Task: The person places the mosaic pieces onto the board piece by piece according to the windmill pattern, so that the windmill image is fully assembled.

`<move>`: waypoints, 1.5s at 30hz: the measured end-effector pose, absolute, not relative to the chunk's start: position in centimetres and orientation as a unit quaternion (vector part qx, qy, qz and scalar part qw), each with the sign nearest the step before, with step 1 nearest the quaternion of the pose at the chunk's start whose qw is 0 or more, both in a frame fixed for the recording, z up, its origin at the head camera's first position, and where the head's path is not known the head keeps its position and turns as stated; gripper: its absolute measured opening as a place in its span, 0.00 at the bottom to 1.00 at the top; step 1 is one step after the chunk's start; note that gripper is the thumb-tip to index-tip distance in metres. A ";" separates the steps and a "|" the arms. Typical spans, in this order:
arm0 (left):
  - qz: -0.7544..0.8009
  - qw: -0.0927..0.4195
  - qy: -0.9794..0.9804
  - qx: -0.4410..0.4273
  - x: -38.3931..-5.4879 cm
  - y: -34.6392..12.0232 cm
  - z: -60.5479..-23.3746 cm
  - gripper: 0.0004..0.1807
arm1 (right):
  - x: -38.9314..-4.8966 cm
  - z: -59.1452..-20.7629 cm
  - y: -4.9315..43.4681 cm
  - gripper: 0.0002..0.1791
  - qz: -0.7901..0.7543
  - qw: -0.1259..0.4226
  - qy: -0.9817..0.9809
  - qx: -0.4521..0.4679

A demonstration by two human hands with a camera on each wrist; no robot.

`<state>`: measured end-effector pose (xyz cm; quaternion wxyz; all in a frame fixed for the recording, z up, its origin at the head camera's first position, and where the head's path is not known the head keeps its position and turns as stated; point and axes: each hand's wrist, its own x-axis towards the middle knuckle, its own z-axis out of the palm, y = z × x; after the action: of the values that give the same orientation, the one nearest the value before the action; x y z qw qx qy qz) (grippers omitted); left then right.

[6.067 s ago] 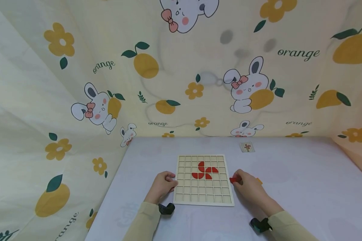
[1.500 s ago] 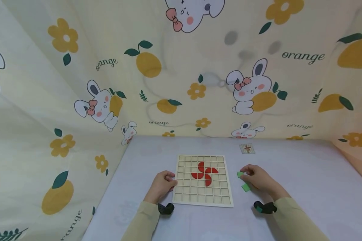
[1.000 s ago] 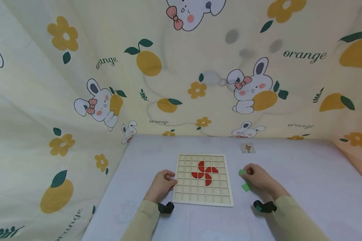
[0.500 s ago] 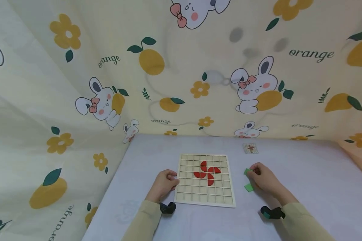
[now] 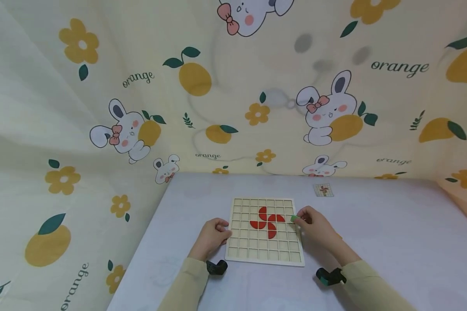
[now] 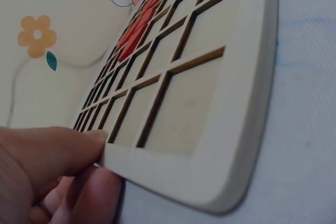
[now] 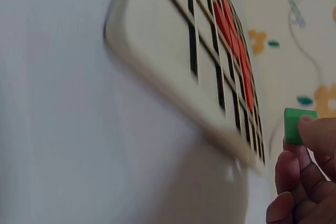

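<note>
A pale gridded board (image 5: 241, 252) lies flat on the table, with several red curved tiles (image 5: 271, 230) set in its squares as a pinwheel. My left hand (image 5: 210, 237) holds the board's left edge; in the left wrist view the thumb (image 6: 63, 148) lies at the rim, with fingers beside and below it. My right hand (image 5: 315, 226) pinches a small green square tile (image 7: 293, 127) between thumb and fingers. In the head view this tile is over the board's right border, right of the red pinwheel. The right wrist view shows it raised apart from the board.
A small card (image 5: 324, 190) printed with a grid and a red pinwheel lies at the back right of the table. A bit of orange (image 5: 339, 236) shows beside my right wrist, mostly hidden. Patterned cloth (image 5: 225, 108) hangs behind and to the left.
My right hand has picked up a green tile and carried it left to the board. Since the oldest frame, another red tile has joined the pinwheel's lower arm. My left hand stays put.
</note>
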<state>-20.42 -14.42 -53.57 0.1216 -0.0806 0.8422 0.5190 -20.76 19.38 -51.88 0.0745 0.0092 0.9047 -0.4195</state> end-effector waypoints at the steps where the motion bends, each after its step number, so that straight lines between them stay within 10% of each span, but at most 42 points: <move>1: 0.518 0.121 0.843 -0.080 -20.4 -14.4 -53.5 0.15 | -20.7 -51.9 18.9 0.11 -0.423 0.076 0.903 0.004; 45: 0.519 0.114 0.844 -0.075 -19.8 -14.5 -53.8 0.15 | -18.4 -52.6 10.0 0.05 -0.387 0.068 0.917 -0.068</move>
<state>-19.76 -14.46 -53.77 0.1143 -0.0751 0.8438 0.5190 -18.37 9.96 -52.64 0.0684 -0.0684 0.9171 -0.3867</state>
